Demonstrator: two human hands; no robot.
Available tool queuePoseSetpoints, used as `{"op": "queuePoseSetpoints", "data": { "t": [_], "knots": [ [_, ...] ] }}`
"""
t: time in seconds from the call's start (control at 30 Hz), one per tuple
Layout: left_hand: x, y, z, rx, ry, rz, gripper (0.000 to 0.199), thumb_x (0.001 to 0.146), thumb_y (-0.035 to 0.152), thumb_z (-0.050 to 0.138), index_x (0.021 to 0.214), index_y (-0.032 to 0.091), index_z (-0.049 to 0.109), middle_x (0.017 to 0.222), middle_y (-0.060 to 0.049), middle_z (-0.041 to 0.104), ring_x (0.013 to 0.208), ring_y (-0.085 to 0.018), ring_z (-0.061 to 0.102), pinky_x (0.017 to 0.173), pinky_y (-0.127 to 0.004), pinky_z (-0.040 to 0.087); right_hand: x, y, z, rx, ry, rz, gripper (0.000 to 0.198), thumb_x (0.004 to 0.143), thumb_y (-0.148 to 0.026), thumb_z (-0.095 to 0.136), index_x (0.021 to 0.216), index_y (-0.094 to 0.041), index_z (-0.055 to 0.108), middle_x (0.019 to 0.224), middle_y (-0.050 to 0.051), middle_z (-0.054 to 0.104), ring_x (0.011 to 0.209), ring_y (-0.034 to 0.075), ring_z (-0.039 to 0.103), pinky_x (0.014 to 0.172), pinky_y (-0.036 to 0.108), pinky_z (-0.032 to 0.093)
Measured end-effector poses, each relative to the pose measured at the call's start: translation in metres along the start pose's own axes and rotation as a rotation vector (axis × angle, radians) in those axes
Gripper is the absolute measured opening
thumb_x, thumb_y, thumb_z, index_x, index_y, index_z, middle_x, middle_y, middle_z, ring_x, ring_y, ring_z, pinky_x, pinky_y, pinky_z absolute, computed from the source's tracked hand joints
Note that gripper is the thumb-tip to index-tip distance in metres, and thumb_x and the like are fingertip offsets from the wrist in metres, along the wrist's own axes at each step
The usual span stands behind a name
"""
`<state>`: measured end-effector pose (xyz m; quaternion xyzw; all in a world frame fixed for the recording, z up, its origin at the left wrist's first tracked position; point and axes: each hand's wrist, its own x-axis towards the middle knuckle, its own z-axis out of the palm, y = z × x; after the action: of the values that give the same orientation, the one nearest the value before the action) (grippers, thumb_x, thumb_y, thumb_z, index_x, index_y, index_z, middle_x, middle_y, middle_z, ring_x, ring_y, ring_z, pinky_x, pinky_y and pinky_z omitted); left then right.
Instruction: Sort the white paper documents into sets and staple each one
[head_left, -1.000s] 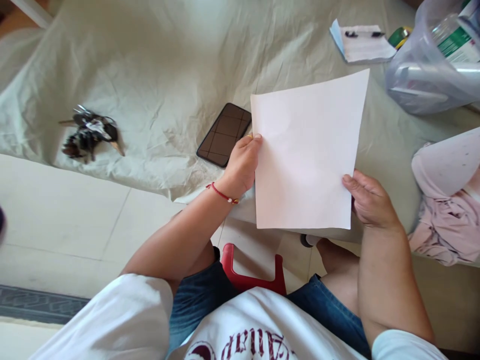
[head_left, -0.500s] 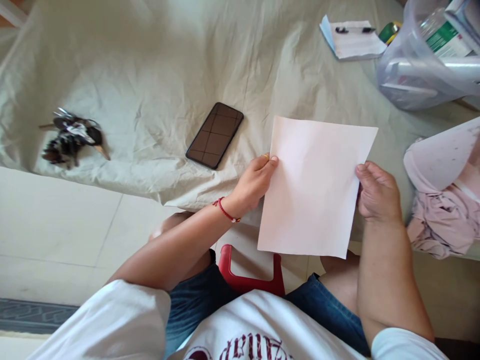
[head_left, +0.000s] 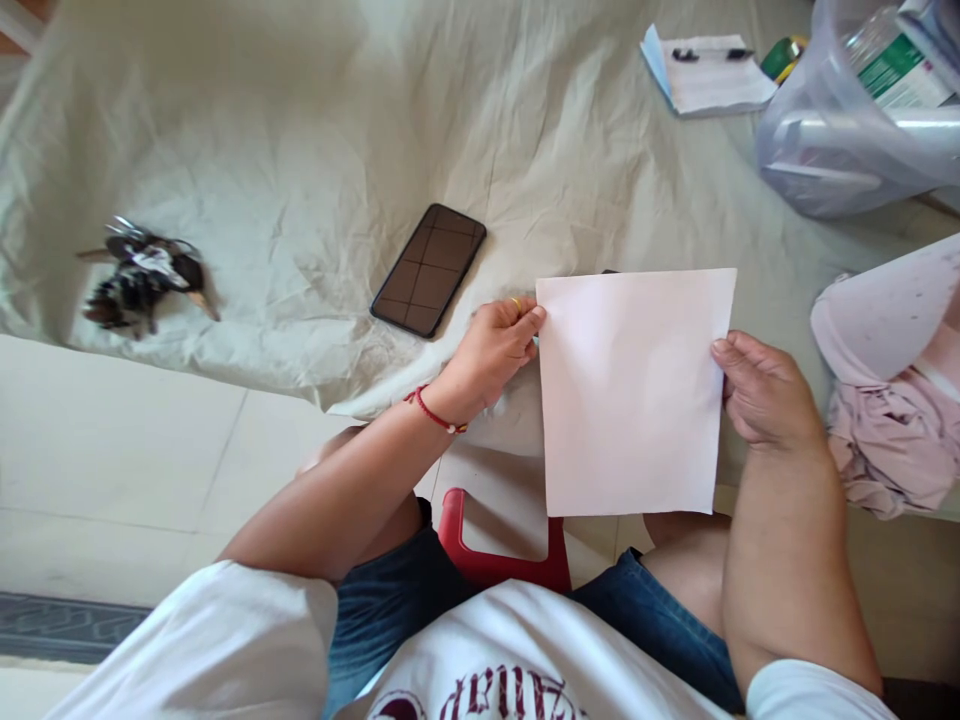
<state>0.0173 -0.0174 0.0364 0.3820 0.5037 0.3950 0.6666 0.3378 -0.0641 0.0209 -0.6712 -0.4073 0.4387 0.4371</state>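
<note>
A blank white sheet of paper (head_left: 634, 400) is held up in front of me, over the table's near edge and my lap. My left hand (head_left: 499, 350) pinches its left edge near the top corner, thumb on the face towards me. On the opposite edge, my right hand (head_left: 765, 390) grips the sheet between thumb and curled fingers. Just past the sheet's top edge a small dark thing (head_left: 611, 271) peeks out, mostly hidden. To the left of the paper a black smartphone (head_left: 429, 270) lies flat on the cloth.
A grey-green cloth (head_left: 300, 150) covers the table. Keys (head_left: 150, 275) lie at left. At the far right are a notepad (head_left: 720, 85) with a pen (head_left: 712, 54), a tape measure (head_left: 784, 60), a translucent bin (head_left: 817, 150) and pink fabric (head_left: 892, 440). Below is a red stool (head_left: 502, 570).
The sheet has turned from a slant to nearly straight, its top edge dropping and tilting. My left hand has shifted slightly left and up the edge. A small dark thing now shows behind the sheet.
</note>
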Motion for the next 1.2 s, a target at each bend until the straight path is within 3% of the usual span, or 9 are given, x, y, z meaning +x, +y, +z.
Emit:
{"op": "queuePoseSetpoints", "data": {
  "t": [0.2,0.3,0.43,0.5,0.57,0.67,0.83,1.03,1.2],
  "knots": [
    [-0.002,0.0,0.003,0.017,-0.007,-0.134,0.036,0.113,0.017,0.058,0.077,0.018,0.064,0.062,0.003,0.055,0.053,-0.008,0.051,0.056,-0.022,0.039,0.003,0.007,0.005,0.06,0.054,0.08,0.07,0.056,-0.077,0.107,0.087,-0.022,0.076,0.096,0.005,0.081,0.098,0.024,0.077,0.102,0.039,0.064],
    [-0.003,0.001,0.003,0.014,-0.014,-0.117,0.034,0.112,0.017,0.059,0.079,0.017,0.065,0.064,0.003,0.055,0.054,-0.007,0.049,0.057,-0.023,0.038,0.004,0.011,0.005,0.056,0.063,0.089,0.07,0.055,-0.076,0.108,0.089,-0.022,0.078,0.099,0.005,0.083,0.103,0.025,0.078,0.109,0.041,0.063],
    [-0.004,-0.003,0.001,-0.025,-0.043,0.034,0.01,0.108,0.019,0.069,0.115,0.02,0.076,0.069,0.006,0.052,0.056,-0.009,0.043,0.056,-0.023,0.033,0.004,0.013,0.001,0.025,0.047,0.114,0.069,0.058,-0.075,0.107,0.093,-0.023,0.079,0.098,0.003,0.083,0.098,0.023,0.078,0.104,0.041,0.066],
    [-0.003,-0.006,-0.001,-0.029,-0.07,0.108,0.032,0.105,0.023,0.075,0.137,0.025,0.074,0.069,0.008,0.049,0.058,-0.01,0.041,0.056,-0.024,0.031,0.004,0.012,0.002,0.031,0.038,0.14,0.069,0.057,-0.075,0.107,0.094,-0.023,0.08,0.1,0.005,0.084,0.101,0.026,0.08,0.102,0.042,0.067],
    [-0.003,-0.008,-0.002,-0.006,-0.09,0.139,0.04,0.103,0.026,0.078,0.143,0.027,0.075,0.069,0.008,0.045,0.059,-0.011,0.04,0.056,-0.026,0.03,0.004,0.011,0.003,0.044,0.038,0.159,0.069,0.057,-0.073,0.108,0.094,-0.023,0.08,0.101,0.006,0.085,0.103,0.028,0.082,0.102,0.043,0.068],
    [-0.002,-0.008,-0.001,0.014,-0.055,0.113,0.029,0.104,0.03,0.078,0.132,0.026,0.083,0.066,0.007,0.042,0.057,-0.012,0.039,0.055,-0.028,0.028,0.003,0.009,0.004,0.052,0.029,0.158,0.065,0.059,-0.071,0.107,0.093,-0.023,0.079,0.096,0.005,0.084,0.098,0.026,0.082,0.101,0.042,0.068],
    [0.0,-0.006,0.0,0.018,0.01,0.098,0.014,0.105,0.025,0.073,0.102,0.019,0.085,0.068,0.003,0.051,0.057,-0.01,0.039,0.056,-0.027,0.031,0.005,0.009,0.003,0.055,0.023,0.133,0.066,0.056,-0.072,0.108,0.09,-0.022,0.081,0.095,0.004,0.082,0.096,0.022,0.077,0.099,0.037,0.065],
    [0.004,-0.007,-0.002,0.143,0.008,0.102,0.014,0.1,0.021,0.07,0.093,0.017,0.081,0.063,0.004,0.052,0.055,-0.01,0.041,0.055,-0.026,0.03,0.003,0.003,0.003,0.054,0.073,0.165,0.071,0.045,-0.073,0.111,0.086,-0.023,0.08,0.092,0.004,0.082,0.094,0.024,0.077,0.094,0.038,0.066],
    [0.003,-0.002,-0.005,0.312,-0.03,0.06,0.017,0.101,0.021,0.064,0.095,0.017,0.079,0.052,0.006,0.05,0.049,-0.011,0.04,0.051,-0.027,0.028,-0.005,-0.004,-0.003,0.034,-0.008,0.145,0.066,0.058,-0.075,0.107,0.087,-0.022,0.08,0.087,0.006,0.081,0.081,0.024,0.076,0.082,0.04,0.066]
  ]
}}
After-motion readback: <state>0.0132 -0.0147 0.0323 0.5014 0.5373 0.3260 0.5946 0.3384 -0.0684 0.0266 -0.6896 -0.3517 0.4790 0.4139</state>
